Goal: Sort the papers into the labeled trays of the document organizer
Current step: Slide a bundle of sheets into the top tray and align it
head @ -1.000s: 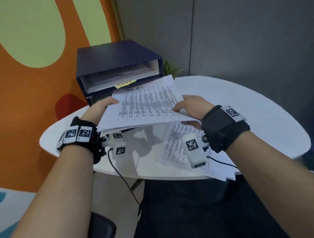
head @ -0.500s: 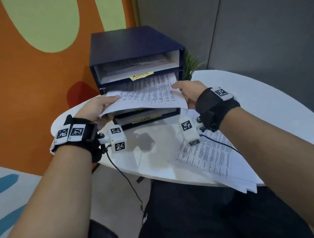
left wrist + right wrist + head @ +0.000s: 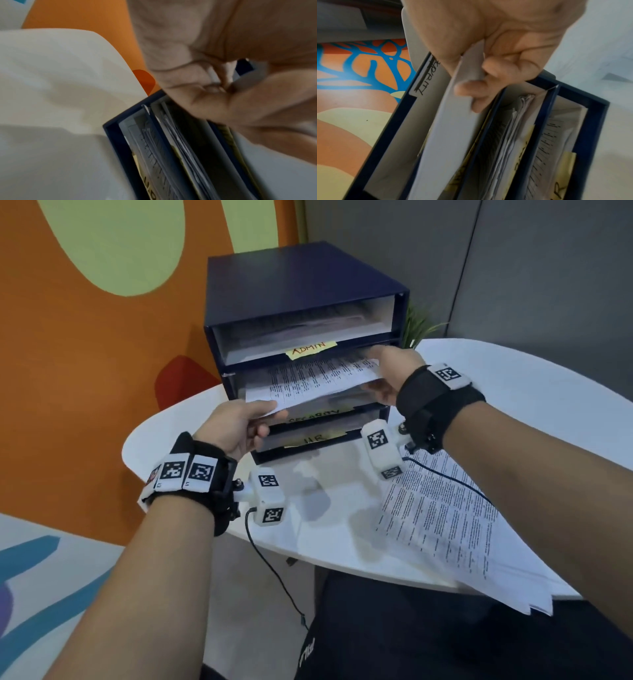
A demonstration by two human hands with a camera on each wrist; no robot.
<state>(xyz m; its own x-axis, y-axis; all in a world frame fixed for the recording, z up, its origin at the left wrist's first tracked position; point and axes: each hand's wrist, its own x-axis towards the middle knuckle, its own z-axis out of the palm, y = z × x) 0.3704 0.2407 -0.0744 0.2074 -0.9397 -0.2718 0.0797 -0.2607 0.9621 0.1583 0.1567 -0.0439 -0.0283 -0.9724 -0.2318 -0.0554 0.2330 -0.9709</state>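
Note:
A dark blue document organizer stands at the table's back, its trays marked by yellow notes reading ADMIN, a middle word partly hidden, and HR. A printed sheet lies half inside the second tray, under the ADMIN tray. My left hand pinches its near left corner. My right hand grips its right edge at the tray mouth, thumb on top and fingers beneath the sheet. In the left wrist view my left hand is curled above the organizer.
A loose stack of printed papers lies on the white round table at the right, overhanging the near edge. A small green plant stands behind the organizer. An orange wall is on the left, grey panels behind.
Both hands carried the sheet forward from above the table to the organizer, and its far end has slid into the second tray.

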